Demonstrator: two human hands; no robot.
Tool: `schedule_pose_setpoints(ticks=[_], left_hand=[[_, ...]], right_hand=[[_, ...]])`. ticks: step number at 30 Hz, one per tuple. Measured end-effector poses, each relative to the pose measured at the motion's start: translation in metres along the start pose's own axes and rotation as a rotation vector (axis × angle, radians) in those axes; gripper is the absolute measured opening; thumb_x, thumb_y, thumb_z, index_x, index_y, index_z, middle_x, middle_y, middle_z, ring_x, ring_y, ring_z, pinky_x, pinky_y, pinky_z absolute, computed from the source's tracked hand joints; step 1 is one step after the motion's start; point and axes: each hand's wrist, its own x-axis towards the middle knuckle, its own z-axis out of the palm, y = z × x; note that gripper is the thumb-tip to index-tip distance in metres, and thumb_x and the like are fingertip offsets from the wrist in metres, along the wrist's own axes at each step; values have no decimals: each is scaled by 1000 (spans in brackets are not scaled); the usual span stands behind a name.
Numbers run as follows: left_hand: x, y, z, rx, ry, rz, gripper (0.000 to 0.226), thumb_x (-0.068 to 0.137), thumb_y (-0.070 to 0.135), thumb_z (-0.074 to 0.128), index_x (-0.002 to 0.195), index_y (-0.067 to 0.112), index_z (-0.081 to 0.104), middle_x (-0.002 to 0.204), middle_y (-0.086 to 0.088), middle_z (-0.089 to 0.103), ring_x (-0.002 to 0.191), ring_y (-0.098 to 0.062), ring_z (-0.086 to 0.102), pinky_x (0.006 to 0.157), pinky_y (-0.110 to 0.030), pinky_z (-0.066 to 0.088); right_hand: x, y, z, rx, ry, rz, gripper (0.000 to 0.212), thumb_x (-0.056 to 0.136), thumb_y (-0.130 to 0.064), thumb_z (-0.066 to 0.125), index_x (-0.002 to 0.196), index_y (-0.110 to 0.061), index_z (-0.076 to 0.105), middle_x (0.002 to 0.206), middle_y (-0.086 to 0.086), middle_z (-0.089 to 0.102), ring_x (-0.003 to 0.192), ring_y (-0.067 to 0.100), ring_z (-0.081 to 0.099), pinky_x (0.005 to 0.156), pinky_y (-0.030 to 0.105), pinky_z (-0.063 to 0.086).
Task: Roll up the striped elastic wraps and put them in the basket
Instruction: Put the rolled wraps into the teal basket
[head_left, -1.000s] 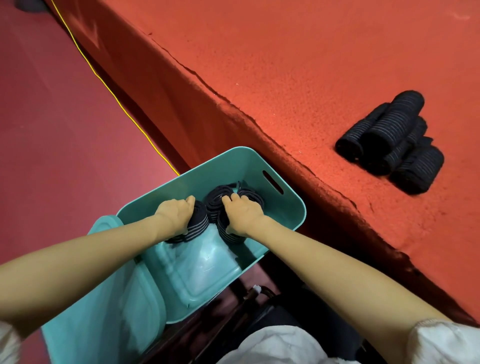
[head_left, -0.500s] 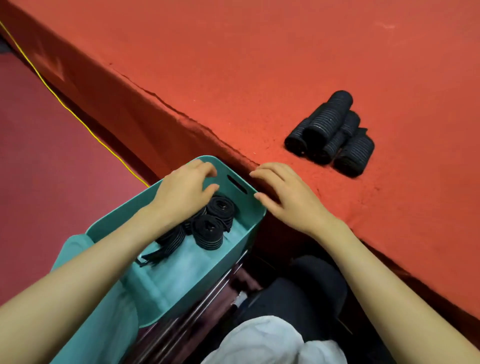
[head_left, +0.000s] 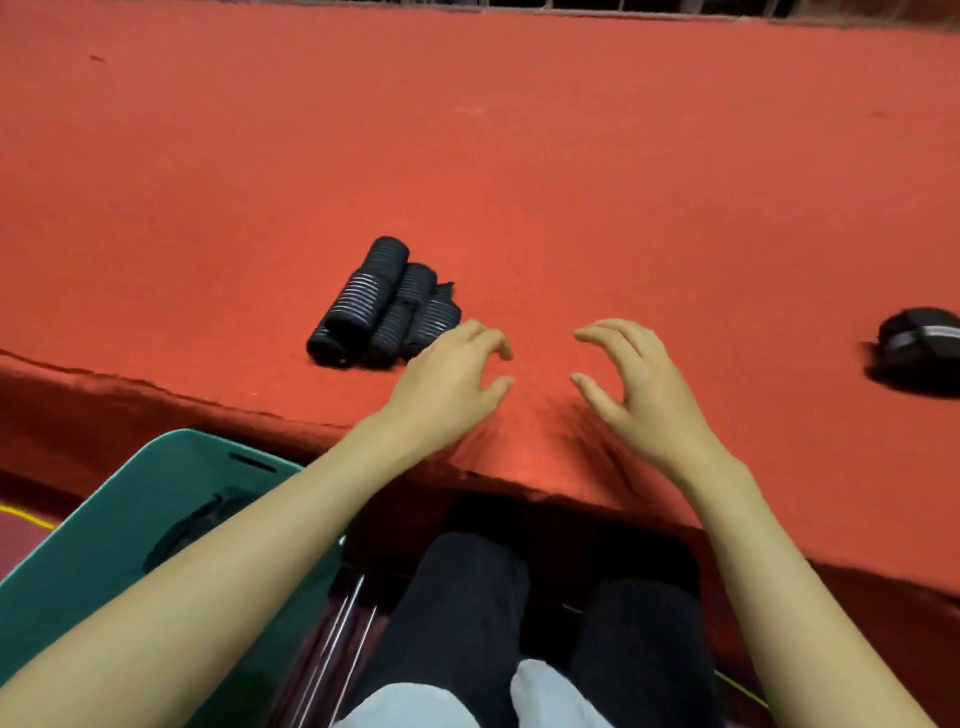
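While both hands hang empty over the red table's (head_left: 571, 182) near edge, fingers loosely curled and spread, the pile of rolled striped elastic wraps (head_left: 382, 306) lies at centre-left of the frame, just left of the left hand (head_left: 441, 387). Its rolls lie side by side, long axes running lower left to upper right. The right hand (head_left: 644, 395) is farther off. The teal basket (head_left: 93, 540) sits at lower left.

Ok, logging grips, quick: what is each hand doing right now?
Left hand: open, fingers loosely curled, holding nothing.
Right hand: open, holding nothing.
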Motion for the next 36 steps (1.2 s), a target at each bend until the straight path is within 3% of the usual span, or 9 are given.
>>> schedule_pose_setpoints(ticks=[13, 18, 24, 31, 36], left_hand=[[105, 153, 105, -75, -271, 253, 35, 86, 30, 62, 118, 17, 55, 120, -6, 52, 116, -25, 50, 96, -37, 42], [139, 197, 149, -184, -437, 192, 50, 87, 35, 62, 128, 10, 48, 130, -14, 51, 120, -30, 49, 101, -35, 38], [174, 241, 190, -275, -588, 109, 61, 91, 37, 57, 139, 6, 36, 139, -17, 46, 128, -30, 43, 104, -33, 35], [205, 268, 220, -452, -607, 9, 54, 100, 35, 40, 143, 4, 30, 144, -16, 42, 132, -30, 39, 105, -32, 32], [210, 280, 232, -642, -616, -89, 57, 100, 40, 37, 144, 6, 25, 141, -12, 45, 131, -27, 40, 97, -28, 32]], right_hand=[[-102, 141, -110, -239, 146, 509, 47, 82, -15, 71, 124, -4, 54, 126, 15, 51, 121, 34, 45, 105, 38, 32], [-119, 186, -123, -137, 265, 826, 57, 94, -23, 57, 142, -5, 35, 142, 19, 35, 133, 36, 33, 111, 41, 25], [-106, 229, -128, 152, 446, 1049, 61, 101, -38, 39, 152, -14, 14, 156, 15, 16, 144, 24, 17, 114, 33, 15], [-72, 283, -131, 272, 491, 1096, 49, 103, -35, 33, 149, -19, 28, 152, 11, 31, 140, 22, 28, 111, 31, 21], [-68, 299, -129, 442, 573, 1130, 35, 96, -28, 48, 131, -24, 51, 135, 8, 52, 124, 20, 47, 106, 33, 36]])
